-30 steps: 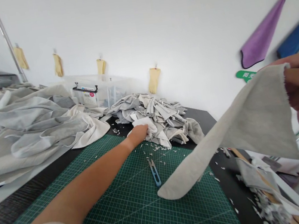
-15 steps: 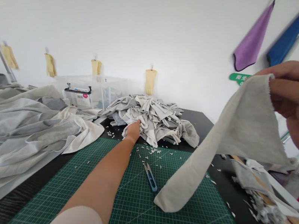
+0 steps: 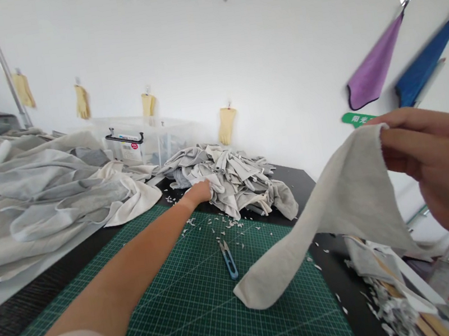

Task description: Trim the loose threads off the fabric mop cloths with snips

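My left hand (image 3: 200,192) reaches far across the green cutting mat (image 3: 196,314) and grips a piece of cloth at the near edge of a pile of grey fabric pieces (image 3: 233,181). My right hand (image 3: 442,173) is raised at the right, fingers pinched on the top edge of a long light grey fabric strip (image 3: 335,218). The strip hangs down to the left and its lower end rests on the mat. Blue thread snips (image 3: 228,258) lie on the mat between my arm and the strip.
Large grey and cream cloths (image 3: 41,191) are heaped at the left. A clear plastic box (image 3: 139,141) stands at the back. Small fabric clippings (image 3: 225,226) lie scattered on the mat, with scraps (image 3: 394,300) at the right edge. Yellow gloves, a purple cloth (image 3: 374,67) and a blue cloth hang on the wall.
My left hand has settled on the front of the pile and closed on a piece of cloth. My right hand with the strip has shifted slightly left and lower in view.
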The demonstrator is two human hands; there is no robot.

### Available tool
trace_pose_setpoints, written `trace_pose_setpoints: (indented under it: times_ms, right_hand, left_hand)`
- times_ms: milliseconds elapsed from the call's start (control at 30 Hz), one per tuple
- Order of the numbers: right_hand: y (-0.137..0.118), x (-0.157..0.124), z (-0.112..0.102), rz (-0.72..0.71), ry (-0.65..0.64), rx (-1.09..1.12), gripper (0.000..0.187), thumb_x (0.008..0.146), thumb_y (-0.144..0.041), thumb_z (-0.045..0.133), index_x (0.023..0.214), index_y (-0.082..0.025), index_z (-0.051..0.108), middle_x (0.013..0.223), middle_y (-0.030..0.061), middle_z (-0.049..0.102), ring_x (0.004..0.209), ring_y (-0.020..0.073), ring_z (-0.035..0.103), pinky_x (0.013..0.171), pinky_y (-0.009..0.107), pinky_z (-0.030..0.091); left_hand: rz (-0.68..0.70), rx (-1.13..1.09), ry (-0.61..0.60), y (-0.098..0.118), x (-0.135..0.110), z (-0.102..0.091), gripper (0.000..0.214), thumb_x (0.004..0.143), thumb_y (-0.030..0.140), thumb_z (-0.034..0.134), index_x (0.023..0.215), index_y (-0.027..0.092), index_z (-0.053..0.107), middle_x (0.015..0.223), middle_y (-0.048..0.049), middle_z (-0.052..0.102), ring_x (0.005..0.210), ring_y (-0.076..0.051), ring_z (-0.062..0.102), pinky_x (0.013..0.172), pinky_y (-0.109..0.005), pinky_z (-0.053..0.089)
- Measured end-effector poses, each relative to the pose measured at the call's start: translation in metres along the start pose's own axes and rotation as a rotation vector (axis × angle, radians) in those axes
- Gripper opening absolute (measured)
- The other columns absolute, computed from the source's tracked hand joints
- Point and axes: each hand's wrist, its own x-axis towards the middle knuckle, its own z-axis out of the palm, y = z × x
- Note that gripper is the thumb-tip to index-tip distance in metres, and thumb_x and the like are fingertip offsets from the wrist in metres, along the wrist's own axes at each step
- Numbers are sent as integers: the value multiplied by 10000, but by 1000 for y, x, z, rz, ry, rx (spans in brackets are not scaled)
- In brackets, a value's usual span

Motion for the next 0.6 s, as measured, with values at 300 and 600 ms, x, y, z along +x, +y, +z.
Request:
trace_pose_setpoints:
  times_ms: [300, 600]
  right_hand:
    - [-58, -10, 4, 87, -90, 16, 116, 753, -270, 672, 844, -205, 701, 832, 41, 682, 734, 175, 634, 625, 286, 546]
    - [-121, -38, 6, -76, -260, -23, 171, 798, -336, 651, 934, -253, 715, 828, 41, 710, 707, 221, 678, 621, 367, 588]
  left_hand:
    - [498, -681, -132, 117, -137, -175, 427, 982, 483, 394, 1298, 257, 569, 1143, -91, 704, 961, -184, 654, 864, -306, 525]
    - [614, -582, 61, 185, -269, -253, 517, 921, 547, 412, 1321, 234, 509, 1184, -106, 659, 1000, -208, 620, 818, -305, 510]
